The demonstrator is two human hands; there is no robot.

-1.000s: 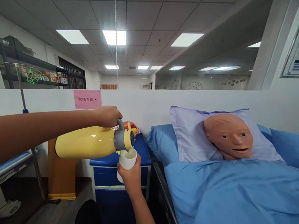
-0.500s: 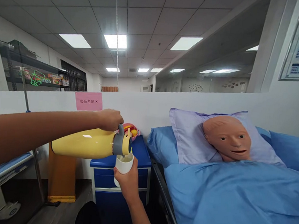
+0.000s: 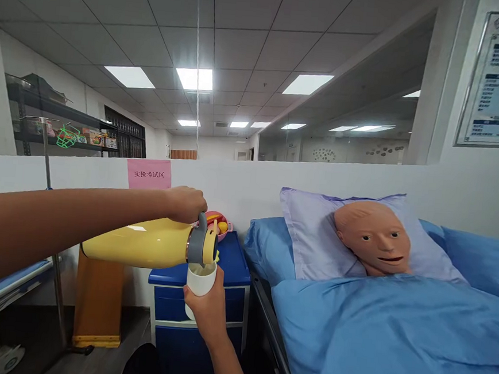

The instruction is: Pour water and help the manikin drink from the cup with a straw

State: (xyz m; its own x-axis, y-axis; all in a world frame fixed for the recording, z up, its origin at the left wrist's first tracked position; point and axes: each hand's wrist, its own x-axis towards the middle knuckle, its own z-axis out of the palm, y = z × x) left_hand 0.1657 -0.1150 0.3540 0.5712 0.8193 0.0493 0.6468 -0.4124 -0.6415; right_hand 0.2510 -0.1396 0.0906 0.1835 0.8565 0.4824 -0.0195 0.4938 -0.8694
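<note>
My left hand (image 3: 187,204) is closed around the grey handle of a yellow thermos jug (image 3: 141,246). The jug lies nearly level in the air, its spout pointing right and down over a white cup (image 3: 200,282). Fingers and thumb of my right hand (image 3: 210,309) wrap the cup from the right and below. The cup stands almost upright, its rim just under the spout. Whether liquid is flowing, I cannot make out clearly. Behind both is a blue bedside cabinet (image 3: 230,260) bearing a pink basket (image 3: 229,227) of fruit.
To the right, a manikin (image 3: 373,237) lies on a lilac pillow (image 3: 310,238) under a blue quilt (image 3: 393,336). A dark bed rail (image 3: 270,333) runs beside the cabinet. At left are a drip stand (image 3: 57,293), an orange-brown board (image 3: 99,296) and another bed (image 3: 3,288).
The camera view has tilted up slightly, so the scene sits lower. My right hand and the cup have shifted a little left under the spout. Both holds are unchanged.
</note>
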